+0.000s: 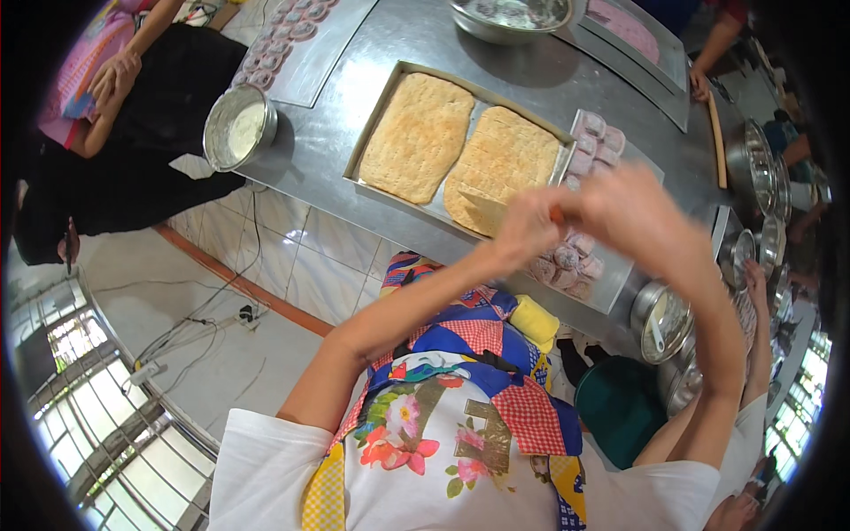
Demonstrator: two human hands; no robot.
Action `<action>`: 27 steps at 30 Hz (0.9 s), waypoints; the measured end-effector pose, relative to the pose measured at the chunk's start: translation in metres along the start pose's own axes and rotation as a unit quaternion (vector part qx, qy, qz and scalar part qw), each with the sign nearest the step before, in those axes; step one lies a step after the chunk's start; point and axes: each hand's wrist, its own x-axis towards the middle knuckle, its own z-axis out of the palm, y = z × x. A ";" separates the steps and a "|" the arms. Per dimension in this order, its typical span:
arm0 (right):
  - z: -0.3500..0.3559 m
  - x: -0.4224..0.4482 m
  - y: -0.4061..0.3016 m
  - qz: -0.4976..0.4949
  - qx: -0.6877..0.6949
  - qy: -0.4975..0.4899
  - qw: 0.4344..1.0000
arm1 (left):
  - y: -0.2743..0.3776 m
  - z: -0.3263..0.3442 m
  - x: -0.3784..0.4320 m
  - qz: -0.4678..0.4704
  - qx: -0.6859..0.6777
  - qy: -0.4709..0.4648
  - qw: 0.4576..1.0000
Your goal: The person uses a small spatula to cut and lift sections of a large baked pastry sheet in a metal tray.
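Note:
A metal baking tray (pixel 378 189) on the steel table holds two flat golden baked slabs. The left slab (pixel 418 136) has rows of small holes; the right slab (pixel 508 149) has scored lines across it. A knife-like blade (pixel 483 202) lies over the right slab's near part. My left hand (pixel 530 226) closes around the tool, with a bit of orange handle beside it. Blurred, my right hand (pixel 624 199) is just right of the handle, above the tray's right end and the sugar-dusted pink pieces (pixel 588 149); its fingers are unclear.
A steel bowl of pale powder (pixel 240 133) stands at the table's left edge. Another bowl (pixel 511 26) is at the far side. Sheets bear pink pieces (pixel 289 36) and a pink slab (pixel 624 30). Other people's hands (pixel 114 78) are nearby, one by a rolling pin (pixel 717 139).

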 end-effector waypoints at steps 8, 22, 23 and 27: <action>0.026 -0.066 -0.068 0.120 -0.057 -0.009 0.991 | -0.005 0.033 -0.034 0.121 -0.012 -0.060 0.991; 0.002 0.005 0.011 0.063 0.082 -0.070 0.992 | -0.030 0.031 -0.005 -0.032 -0.069 0.006 0.997; 0.000 0.015 0.018 0.041 0.121 -0.061 0.990 | -0.031 0.029 -0.002 -0.032 -0.069 0.010 0.997; 0.003 0.044 0.043 0.039 0.151 -0.090 0.984 | -0.035 0.023 0.009 -0.106 -0.074 0.006 0.992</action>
